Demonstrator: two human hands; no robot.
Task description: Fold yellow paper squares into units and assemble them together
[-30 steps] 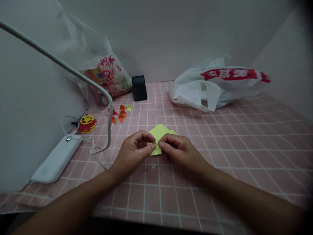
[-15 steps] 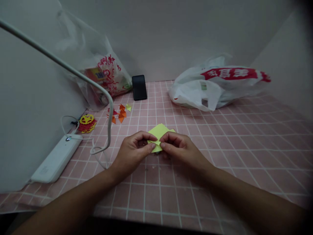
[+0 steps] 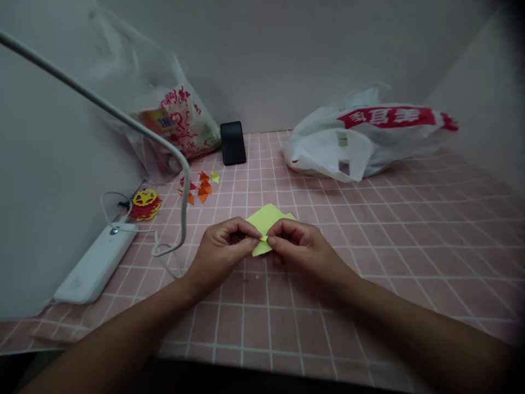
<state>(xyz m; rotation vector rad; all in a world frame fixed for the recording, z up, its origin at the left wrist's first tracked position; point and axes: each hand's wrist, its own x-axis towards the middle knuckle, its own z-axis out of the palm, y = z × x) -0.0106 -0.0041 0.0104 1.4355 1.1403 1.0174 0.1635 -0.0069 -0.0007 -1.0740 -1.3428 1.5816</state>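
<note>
Between my fingertips is a small folded piece of yellow paper [image 3: 263,238]. My left hand [image 3: 229,243] pinches its left side with thumb and index finger. My right hand [image 3: 298,243] pinches the right side, the fingertips of both hands almost meeting. Behind and under it lie yellow paper sheets [image 3: 267,215] on the table, one corner poking out past my right knuckles. The lower part of the folded piece is partly covered by my fingers.
Small folded orange, red and yellow paper pieces [image 3: 204,190] lie left, near yellow and red cut-outs [image 3: 145,203]. A white power bank [image 3: 96,265] with a cable [image 3: 186,186] sits left. Farther back are a phone [image 3: 233,143] and plastic bags [image 3: 188,123], [image 3: 328,148] on the checked tablecloth [image 3: 369,230].
My fingertips have drawn closer together over the folded paper, and less of it shows between them. The view has shifted slightly; the other objects stay in place.
</note>
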